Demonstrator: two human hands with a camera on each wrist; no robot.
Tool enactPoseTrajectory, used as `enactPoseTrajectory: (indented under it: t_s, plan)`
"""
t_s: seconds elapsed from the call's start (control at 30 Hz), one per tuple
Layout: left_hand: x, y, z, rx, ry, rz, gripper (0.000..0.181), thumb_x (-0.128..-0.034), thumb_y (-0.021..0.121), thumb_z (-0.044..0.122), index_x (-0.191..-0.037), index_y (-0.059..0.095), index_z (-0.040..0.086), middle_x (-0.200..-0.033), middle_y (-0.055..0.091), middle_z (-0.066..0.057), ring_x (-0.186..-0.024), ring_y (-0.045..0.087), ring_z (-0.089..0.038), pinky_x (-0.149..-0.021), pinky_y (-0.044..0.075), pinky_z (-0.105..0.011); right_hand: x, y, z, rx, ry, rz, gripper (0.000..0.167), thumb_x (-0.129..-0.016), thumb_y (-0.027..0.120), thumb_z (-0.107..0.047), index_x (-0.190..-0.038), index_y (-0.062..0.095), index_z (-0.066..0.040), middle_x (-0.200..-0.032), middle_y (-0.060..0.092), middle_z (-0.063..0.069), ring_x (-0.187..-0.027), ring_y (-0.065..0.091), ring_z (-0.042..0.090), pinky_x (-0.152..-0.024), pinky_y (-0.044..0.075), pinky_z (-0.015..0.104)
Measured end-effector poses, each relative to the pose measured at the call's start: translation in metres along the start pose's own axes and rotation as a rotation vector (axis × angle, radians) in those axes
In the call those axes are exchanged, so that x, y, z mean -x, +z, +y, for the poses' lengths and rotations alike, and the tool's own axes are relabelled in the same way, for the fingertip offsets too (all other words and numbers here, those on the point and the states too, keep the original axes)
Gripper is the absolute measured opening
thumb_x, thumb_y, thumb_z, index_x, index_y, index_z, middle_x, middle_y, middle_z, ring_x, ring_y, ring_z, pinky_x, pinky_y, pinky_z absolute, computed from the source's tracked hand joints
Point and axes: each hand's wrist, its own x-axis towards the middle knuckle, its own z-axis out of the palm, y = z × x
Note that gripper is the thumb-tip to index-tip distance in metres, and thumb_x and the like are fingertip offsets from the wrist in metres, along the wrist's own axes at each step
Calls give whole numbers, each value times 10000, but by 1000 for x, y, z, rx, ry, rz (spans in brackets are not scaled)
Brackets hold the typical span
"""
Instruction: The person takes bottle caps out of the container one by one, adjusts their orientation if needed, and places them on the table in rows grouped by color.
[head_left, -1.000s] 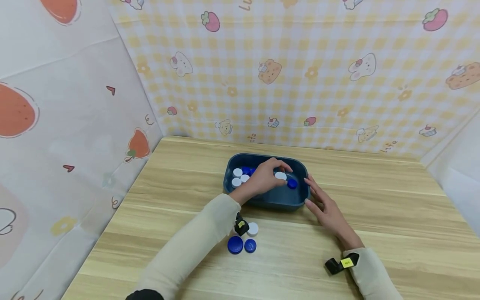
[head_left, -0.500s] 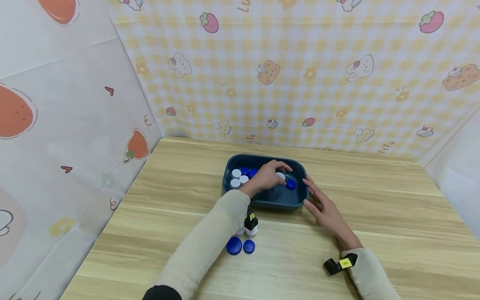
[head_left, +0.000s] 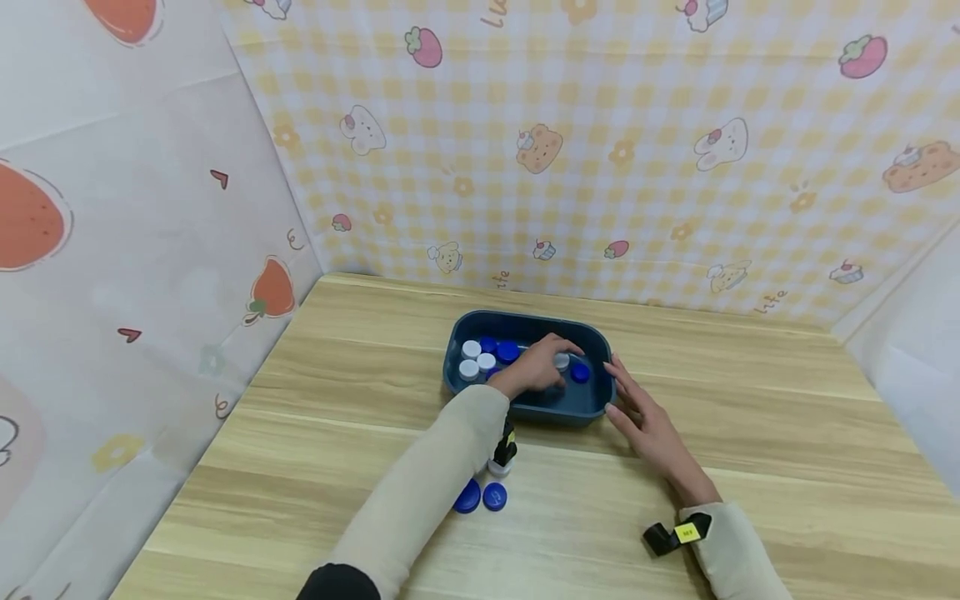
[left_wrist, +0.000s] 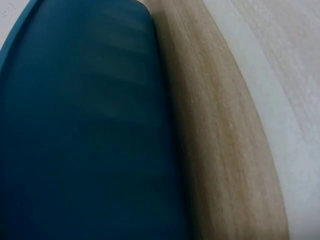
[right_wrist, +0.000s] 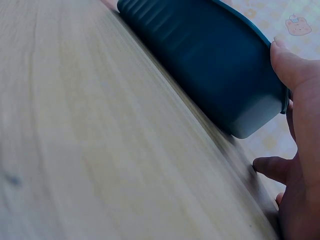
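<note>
A dark blue tray point(head_left: 558, 417) stands on the wooden table. Over its right half reaches my left hand point(head_left: 531, 370), with thumb and fingers spread apart around a white bottle cap point(head_left: 561, 361) on the tray floor. A blue bottle cap point(head_left: 580, 372) lies just right of that white one. My right hand point(head_left: 651, 427) rests its fingertips and thumb against the tray's right end, and the right wrist view shows the thumb at the tray rim point(right_wrist: 272, 46). The left wrist view has only the tray's outer wall point(left_wrist: 95, 125) and the table, with the left hand out of sight.
Several white caps point(head_left: 469, 369) and blue caps point(head_left: 507, 352) sit in the tray's left part. On the table in front lie blue caps point(head_left: 495, 497) and a white cap point(head_left: 498, 468), partly hidden by the left wrist camera point(head_left: 506, 450). A patterned cloth point(head_left: 622, 200) hangs behind.
My left thumb has moved away from the white cap, which now rests beside the blue one. The left forearm has shifted right, and my right hand stays at the tray's end.
</note>
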Motion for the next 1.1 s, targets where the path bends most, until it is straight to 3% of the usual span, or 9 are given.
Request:
enactPoseTrajectory:
  t_s: [0.23,0.63,1.1]
  plan:
    - [-4,3,-6,-24,-19,9,528,-812,743,28,-1280,608,233,-1368,445,-36,-1130,488,-203,-977,420,-365,-1,1,-3,8,0,1,554,-980,496,-15,-1489,277,-13,-1559,159,198,-1300,348,463,-934,383,531]
    - [-1,1,-10,-68,-54,86,383,-833,680,-1,-1165,681,191,-1136,503,-42,-951,511,-185,-818,420,-281,-1,2,-1,8,14,6,550,-982,504,-34,-1487,286,-15,-1562,160,188,-1304,346,459,-933,385,525]
    - [-2,0,-11,-42,-102,65,343,-828,732,66,-1164,677,105,-1147,505,-109,-976,465,-211,-783,445,-266,-1,1,-4,5,29,7,548,-991,499,-64,-1494,283,-34,-1566,156,174,-1308,338,465,-943,369,534]
